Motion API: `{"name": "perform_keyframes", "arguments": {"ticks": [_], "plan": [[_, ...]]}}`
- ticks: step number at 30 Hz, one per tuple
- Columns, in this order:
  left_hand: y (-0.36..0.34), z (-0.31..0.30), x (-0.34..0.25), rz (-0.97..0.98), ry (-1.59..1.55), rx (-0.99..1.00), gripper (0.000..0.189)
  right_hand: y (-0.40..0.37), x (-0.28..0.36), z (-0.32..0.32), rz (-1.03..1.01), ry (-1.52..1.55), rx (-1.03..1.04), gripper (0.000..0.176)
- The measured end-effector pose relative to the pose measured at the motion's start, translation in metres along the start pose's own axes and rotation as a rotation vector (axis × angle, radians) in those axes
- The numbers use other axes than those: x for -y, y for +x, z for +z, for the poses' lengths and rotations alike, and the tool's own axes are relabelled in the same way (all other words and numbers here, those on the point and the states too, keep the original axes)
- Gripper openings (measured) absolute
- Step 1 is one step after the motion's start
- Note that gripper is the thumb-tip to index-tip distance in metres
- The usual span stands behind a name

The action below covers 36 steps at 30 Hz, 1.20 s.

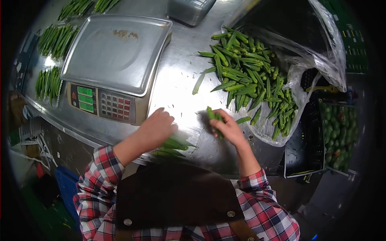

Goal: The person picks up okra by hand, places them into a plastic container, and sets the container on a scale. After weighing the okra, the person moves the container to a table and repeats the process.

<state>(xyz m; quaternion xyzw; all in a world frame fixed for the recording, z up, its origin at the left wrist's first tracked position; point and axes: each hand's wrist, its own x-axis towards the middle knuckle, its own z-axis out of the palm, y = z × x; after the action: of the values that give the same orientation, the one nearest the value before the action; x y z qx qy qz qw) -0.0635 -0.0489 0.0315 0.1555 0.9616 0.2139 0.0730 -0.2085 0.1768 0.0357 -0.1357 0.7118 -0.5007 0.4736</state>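
My right hand (225, 127) is closed around a few green okra pods (210, 113) above the steel table. Slightly blurred, my left hand (159, 125) is to the right of the scale's keypad with its fingers curled under; whatever it may hold is hidden. Just below that hand, several okra pods (173, 148) lie in a group near the table's front edge, partly covered by my forearm and apron. A large heap of loose okra (249, 72) spreads to the right, spilling from a clear plastic bag (299, 68).
A digital scale (116, 54) with a bare steel platform stands at the left. Packed trays of okra (58, 40) line the table's left side. A metal container (189, 11) sits at the back. Black crate (303, 154) and a crate of green produce (341, 134) are at the right.
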Motion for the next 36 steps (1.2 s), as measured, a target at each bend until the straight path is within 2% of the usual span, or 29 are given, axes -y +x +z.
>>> {"name": "perform_keyframes", "arguments": {"ticks": [1, 2, 3, 4, 7, 10, 13, 14, 17, 18, 20, 21, 23, 25, 27, 30, 33, 35, 36], "plan": [[-0.006, 0.007, -0.005, 0.039, -0.003, 0.007, 0.026, 0.002, -0.007, 0.008, -0.018, -0.095, 0.016, 0.022], [-0.012, 0.009, -0.008, -0.003, -0.032, -0.066, 0.026, 0.003, -0.009, 0.015, 0.025, -0.201, 0.027, 0.031], [-0.017, 0.009, -0.011, -0.045, -0.061, -0.140, 0.025, 0.001, -0.001, 0.026, -0.133, -0.329, -0.010, 0.032], [-0.023, 0.009, -0.012, -0.088, -0.091, -0.212, 0.025, 0.002, 0.001, 0.033, -0.179, -0.368, 0.000, 0.031], [-0.051, 0.010, -0.016, -0.399, -0.349, -0.410, 0.034, -0.005, 0.005, 0.054, -0.344, -0.512, 0.039, 0.031], [-0.080, 0.021, -0.022, -0.543, -0.464, -0.548, 0.038, -0.021, 0.000, 0.085, -0.475, -0.654, 0.107, 0.033], [-0.093, 0.033, -0.039, -0.529, -0.401, -0.626, 0.041, -0.030, -0.017, 0.115, -0.513, -0.796, 0.147, 0.035], [-0.095, 0.041, -0.042, -0.472, -0.375, -0.613, 0.049, -0.030, -0.021, 0.119, -0.513, -0.845, 0.150, 0.035], [-0.090, 0.061, -0.047, -0.308, -0.271, -0.497, 0.058, -0.026, -0.017, 0.120, -0.788, -0.845, -0.043, 0.032], [-0.087, 0.069, -0.044, -0.239, -0.239, -0.467, 0.066, -0.025, -0.012, 0.115, -0.762, -0.832, -0.089, 0.030], [-0.081, 0.079, -0.041, -0.230, -0.222, -0.468, 0.065, -0.012, 0.005, 0.095, -0.710, -0.803, -0.183, 0.026], [-0.078, 0.082, -0.042, -0.225, -0.213, -0.468, 0.065, 0.000, 0.016, 0.083, -0.567, -0.846, -0.271, 0.023], [-0.072, 0.081, -0.047, -0.180, -0.177, -0.478, 0.057, 0.050, 0.019, 0.056, -0.387, -0.783, -0.484, 0.025], [-0.067, 0.083, -0.050, -0.130, -0.058, -0.445, 0.048, 0.091, 0.024, 0.036, -0.275, -0.854, -0.585, 0.031], [-0.066, 0.090, -0.053, -0.082, 0.141, -0.358, 0.039, 0.114, 0.023, 0.031, -0.195, -0.947, -0.581, 0.031], [-0.067, 0.097, -0.049, -0.099, 0.144, -0.344, 0.033, 0.123, 0.022, 0.024, -0.318, -1.088, -0.481, 0.030], [-0.066, 0.096, -0.048, -0.115, 0.124, -0.357, 0.032, 0.138, 0.044, 0.002, -0.342, -0.837, -0.550, 0.029], [-0.068, 0.099, -0.047, -0.107, 0.155, -0.376, 0.031, 0.158, 0.061, -0.008, -0.446, -0.863, -0.671, 0.027], [-0.067, 0.099, -0.047, -0.098, 0.163, -0.383, 0.031, 0.168, 0.069, -0.008, -0.434, -0.925, -0.666, 0.026]]}}
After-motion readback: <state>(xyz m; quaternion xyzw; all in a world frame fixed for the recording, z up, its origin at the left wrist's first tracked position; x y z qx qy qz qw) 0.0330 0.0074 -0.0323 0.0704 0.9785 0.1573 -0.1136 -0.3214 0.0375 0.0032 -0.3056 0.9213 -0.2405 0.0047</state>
